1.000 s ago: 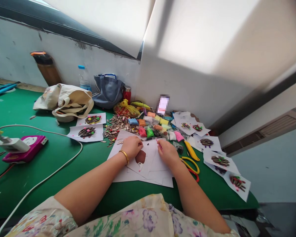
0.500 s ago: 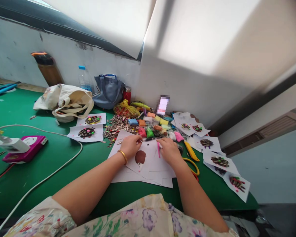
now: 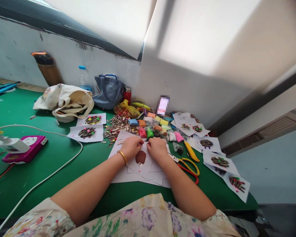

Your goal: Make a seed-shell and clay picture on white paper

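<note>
Above a brown hedgehog shape (image 3: pixel 140 157) with a pale pointed snout, my two hands are close together over the white paper sheets (image 3: pixel 117 176). My left hand (image 3: pixel 132 147), below a gold bangle (image 3: pixel 122 157), has its fingers curled into a pinch. My right hand (image 3: pixel 157 147) is likewise closed, fingertips just right of the left ones. Whatever lies between the fingertips is too small or hidden to name. Beside my right wrist lie scissors (image 3: pixel 187 166) with yellow and red handles. A few loose sunflower seeds (image 3: pixel 120 142) rest on the paper near my left hand.
Behind the hands are a heap of sunflower seeds (image 3: pixel 118 125) and colourful clay packets (image 3: pixel 150 125). Finished hedgehog pictures (image 3: pixel 220 160) lie at right, a yellow cutter (image 3: pixel 191 151) near them. At left, a white cable (image 3: pixel 64 165) crosses the green table (image 3: pixel 93 194).
My right hand has moved left, up to my left hand. The pink stick by its fingers and the dark pen-like thing between the hands no longer show. The scissors are more exposed.
</note>
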Motion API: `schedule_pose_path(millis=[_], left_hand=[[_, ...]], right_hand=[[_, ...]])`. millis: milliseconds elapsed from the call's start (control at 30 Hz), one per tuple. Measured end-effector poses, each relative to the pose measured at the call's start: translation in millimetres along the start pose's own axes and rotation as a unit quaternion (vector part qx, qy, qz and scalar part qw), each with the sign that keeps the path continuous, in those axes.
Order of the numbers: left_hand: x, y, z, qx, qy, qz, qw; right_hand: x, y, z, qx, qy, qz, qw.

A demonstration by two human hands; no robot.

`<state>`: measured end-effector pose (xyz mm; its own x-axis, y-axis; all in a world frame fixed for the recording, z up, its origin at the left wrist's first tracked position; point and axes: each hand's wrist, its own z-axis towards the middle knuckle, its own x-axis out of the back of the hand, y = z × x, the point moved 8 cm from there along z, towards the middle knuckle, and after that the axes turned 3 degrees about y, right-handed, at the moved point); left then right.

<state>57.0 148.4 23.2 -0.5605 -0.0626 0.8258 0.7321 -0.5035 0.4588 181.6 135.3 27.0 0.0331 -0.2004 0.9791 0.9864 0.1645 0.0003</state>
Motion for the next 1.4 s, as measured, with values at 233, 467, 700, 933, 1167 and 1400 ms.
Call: schedule_pose_path(millis=[233,467,700,933,1167,1400], left_hand=[[-1.5,4.4,-2.2,-0.017,-0.026,0.024,0.999],[0.1,8.4,-4.0,-0.028,-0.035,0.041,0.998],[-1.3,7.4,-4.7,-0.033,-0.039,0.041,0.998],[-3.5,5.7,-4.7,-0.032,-0.037,0.031,0.998],[-1.7,8.0,-4.6,-0.037,-0.038,0.033,0.998],[-2.7,7.5,-4.2,-0.037,-0.039,0.031,0.998]], right_hand=[[0.2,5.3,-0.4,-0.011,0.008,0.016,1.0],[3.8,4.2,3.3,-0.007,0.024,0.046,0.999],[0.9,14.9,-16.3,0.002,0.033,0.179,0.983],[3.0,-3.6,-53.7,0.066,0.054,0.212,0.974],[-2.5,-5.3,-57.6,0.046,0.03,0.223,0.973],[-2.0,-6.6,-56.5,0.054,0.03,0.225,0.972]])
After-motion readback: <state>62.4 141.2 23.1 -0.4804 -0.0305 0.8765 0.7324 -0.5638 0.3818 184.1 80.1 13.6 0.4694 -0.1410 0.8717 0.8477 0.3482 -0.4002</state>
